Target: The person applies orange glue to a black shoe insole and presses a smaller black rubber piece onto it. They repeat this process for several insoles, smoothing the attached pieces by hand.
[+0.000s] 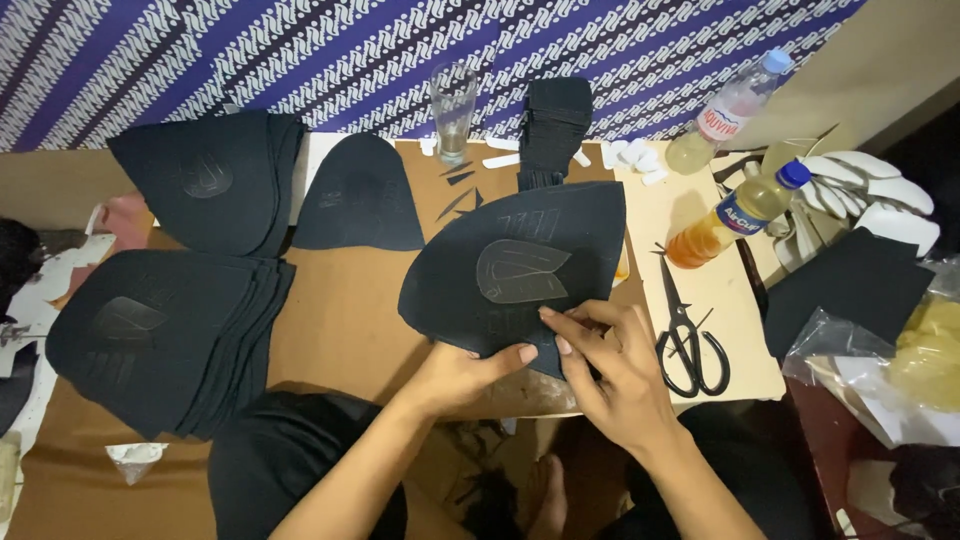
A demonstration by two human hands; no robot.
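Observation:
A black fan-shaped fabric panel [520,262] with a glossy embossed patch lies on the brown board [345,320]. My left hand [462,370] grips the panel's near edge, thumb on top. My right hand [612,362] pinches the same edge just to the right, fingers pressed on the fabric. Both hands touch the panel and sit close together.
Stacks of similar black panels [165,335] lie left, another stack [215,178] far left, one single panel [362,195] behind. Black scissors [688,335] lie right of my hands. Beyond are a tall glass [452,105], two plastic bottles [735,215], a small black stack [553,125] and white pieces [880,190].

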